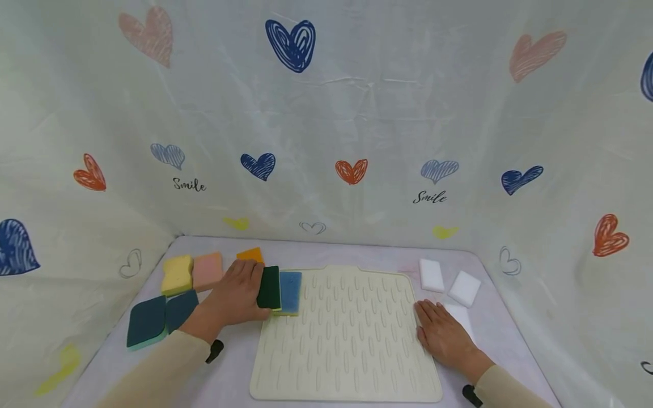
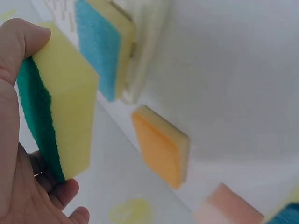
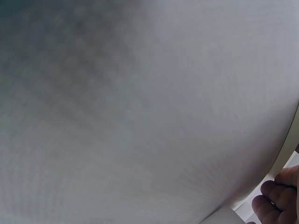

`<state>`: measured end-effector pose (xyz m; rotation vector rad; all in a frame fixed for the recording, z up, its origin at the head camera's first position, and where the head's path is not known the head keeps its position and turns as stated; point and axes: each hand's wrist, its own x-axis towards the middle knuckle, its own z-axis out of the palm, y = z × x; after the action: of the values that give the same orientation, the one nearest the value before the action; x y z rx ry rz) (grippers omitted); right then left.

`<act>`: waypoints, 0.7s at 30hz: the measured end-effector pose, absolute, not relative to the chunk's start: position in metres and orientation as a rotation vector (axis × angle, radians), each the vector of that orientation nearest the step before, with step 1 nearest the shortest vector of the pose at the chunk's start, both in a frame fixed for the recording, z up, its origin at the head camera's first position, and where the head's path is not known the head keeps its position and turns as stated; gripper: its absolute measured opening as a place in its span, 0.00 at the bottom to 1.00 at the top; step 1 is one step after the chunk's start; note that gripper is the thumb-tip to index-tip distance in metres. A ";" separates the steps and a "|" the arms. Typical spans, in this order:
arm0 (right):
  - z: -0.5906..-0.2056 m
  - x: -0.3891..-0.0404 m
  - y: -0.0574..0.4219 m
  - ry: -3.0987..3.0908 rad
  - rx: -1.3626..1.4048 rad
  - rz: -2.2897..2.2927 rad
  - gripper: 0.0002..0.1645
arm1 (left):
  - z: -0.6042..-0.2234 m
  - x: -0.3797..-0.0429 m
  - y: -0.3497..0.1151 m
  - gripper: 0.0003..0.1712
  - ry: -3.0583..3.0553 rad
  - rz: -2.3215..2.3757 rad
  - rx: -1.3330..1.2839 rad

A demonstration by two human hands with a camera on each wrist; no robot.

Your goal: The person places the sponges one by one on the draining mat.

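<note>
Between the thumb and fingers of my left hand [image 1: 232,299] is a sponge with a dark green scouring face [image 1: 268,288] and a yellow body, gripped by its edges. In the left wrist view this green-and-yellow sponge [image 2: 70,102] is tilted and raised. Just right of it, a blue sponge [image 1: 291,290] with a yellow underside lies on the upper left corner of the cream ribbed mat [image 1: 352,345]. My right hand [image 1: 449,338] rests at the mat's right edge, fingers extended, holding nothing. It partly covers a white sponge block [image 1: 461,316].
An orange sponge [image 1: 251,255] lies behind the left hand. Farther left are a yellow sponge [image 1: 177,275], a pink sponge [image 1: 207,271] and two dark teal ones [image 1: 147,320]. Two more white blocks [image 1: 431,275] lie at the back right. A heart-printed curtain [image 1: 326,113] encloses the table.
</note>
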<state>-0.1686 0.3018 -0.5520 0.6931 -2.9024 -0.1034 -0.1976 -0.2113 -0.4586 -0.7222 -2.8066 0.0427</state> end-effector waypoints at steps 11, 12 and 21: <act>-0.551 -0.167 0.301 -2.872 0.698 -0.096 0.33 | -0.459 -0.225 -0.154 0.59 -2.974 -0.023 -0.794; -0.551 -0.167 0.301 -2.868 0.700 -0.095 0.33 | -0.459 -0.227 -0.150 0.59 -2.986 -0.034 -0.805; -0.551 -0.168 0.302 -2.901 0.688 -0.096 0.33 | -0.465 -0.236 -0.123 0.57 -3.097 -0.071 -0.836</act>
<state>-0.1676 0.3015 -0.5511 0.6878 -2.9012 -0.0965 -0.2364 -0.1229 -0.4653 -0.8355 -3.0973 -0.0710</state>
